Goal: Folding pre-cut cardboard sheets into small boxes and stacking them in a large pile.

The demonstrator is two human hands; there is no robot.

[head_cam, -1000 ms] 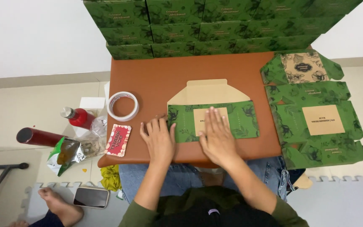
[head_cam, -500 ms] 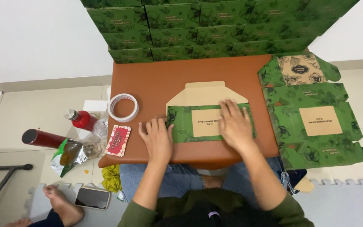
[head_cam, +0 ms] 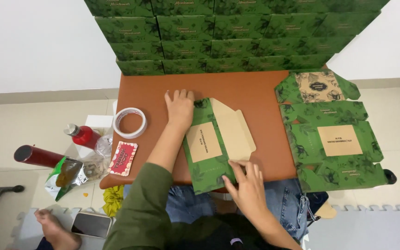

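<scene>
A brown table (head_cam: 255, 88) stands by a white wall (head_cam: 33, 41). At its far edge sits a tall stack of green boxes (head_cam: 228, 34) – row on row. On the table's left side lies a roll of white tape (head_cam: 129, 122), and near the left edge a small red card (head_cam: 122, 158). To the right lies a pile of flat green boxes (head_cam: 332, 139) with tan labels. Down on the floor, left of the table, stand a red bottle (head_cam: 83, 135) and a dark red tube (head_cam: 38, 156) – a shiny snack bag (head_cam: 63, 176) lies just beside them. A phone (head_cam: 91, 224) rests near a bare foot (head_cam: 54, 229).
</scene>
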